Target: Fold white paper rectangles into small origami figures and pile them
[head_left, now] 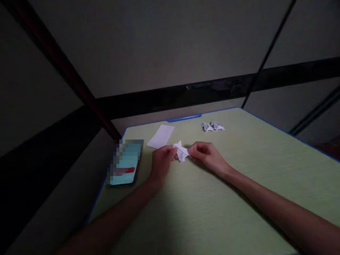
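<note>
A small white folded-paper figure [181, 152] with several pointed corners is held between both hands, just over the table. My left hand [161, 159] pinches its left side between thumb and fingers. On the other side, the thumb and forefinger of my right hand [205, 153] grip the right point. Behind my left hand lies a flat white sheet of paper [161, 136], its near edge close to the knuckles. Two finished-looking folded-paper figures [213, 126] sit side by side farther back on the right.
A phone [126, 163] with a lit, partly blurred screen lies at the table's left side. The pale green table [260, 156] has a blue edge and a blue strip [184, 118] at the back. A panelled wall [170, 46] with a glossy dark band rises behind it.
</note>
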Demonstrator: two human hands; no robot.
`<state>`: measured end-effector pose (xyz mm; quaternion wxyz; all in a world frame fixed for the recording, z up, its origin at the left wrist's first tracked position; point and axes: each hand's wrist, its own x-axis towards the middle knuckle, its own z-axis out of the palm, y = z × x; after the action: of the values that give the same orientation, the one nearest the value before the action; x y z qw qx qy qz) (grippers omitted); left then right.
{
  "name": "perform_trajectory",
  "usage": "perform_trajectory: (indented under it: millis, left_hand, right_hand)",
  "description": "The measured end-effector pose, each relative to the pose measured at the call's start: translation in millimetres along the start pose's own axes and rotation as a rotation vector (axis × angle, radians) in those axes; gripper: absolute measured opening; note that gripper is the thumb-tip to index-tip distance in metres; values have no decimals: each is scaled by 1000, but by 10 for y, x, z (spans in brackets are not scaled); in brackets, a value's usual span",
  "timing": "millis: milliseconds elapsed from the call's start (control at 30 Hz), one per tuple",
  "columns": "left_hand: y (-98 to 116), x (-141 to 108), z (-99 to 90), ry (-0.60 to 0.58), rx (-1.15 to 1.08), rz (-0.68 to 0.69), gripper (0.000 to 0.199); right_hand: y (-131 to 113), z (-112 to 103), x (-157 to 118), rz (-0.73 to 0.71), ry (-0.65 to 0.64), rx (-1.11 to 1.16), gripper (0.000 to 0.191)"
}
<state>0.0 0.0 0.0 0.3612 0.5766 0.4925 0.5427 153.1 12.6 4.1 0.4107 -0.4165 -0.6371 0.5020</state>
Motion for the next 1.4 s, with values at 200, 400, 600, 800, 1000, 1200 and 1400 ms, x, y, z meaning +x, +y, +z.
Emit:
perform_trajectory:
  millis: [200, 400, 600, 800, 1000, 1200, 1400]
  left_hand:
    - [-7, 14, 15, 52, -47, -32, 22]
    - [10, 27, 31, 82, -72, -78, 21]
    - [-4, 28, 25, 107, -92, -101, 19]
    - [-24, 33, 14, 116, -98, -107, 16]
    - [-40, 40, 22, 95, -92, -117, 13]
    - [-39, 39, 19, 64, -91, -120, 10]
    - [0, 39, 25, 45, -63, -138, 9]
  right_hand:
    - [-39, -84, 38, 71, -64, -7, 15]
    - [-11, -103, 39, 87, -124, -10, 13]
    - [-40, -106, 21, 82, -128, -56, 13]
    - [21, -191, 90, 8, -2, -82, 12]
    - [56, -531, 187, 16, 292, -291, 13]
    - [30, -962, 190, 191, 263, -732, 15]
    - [26, -1075, 145, 295, 251, -1087, 18]
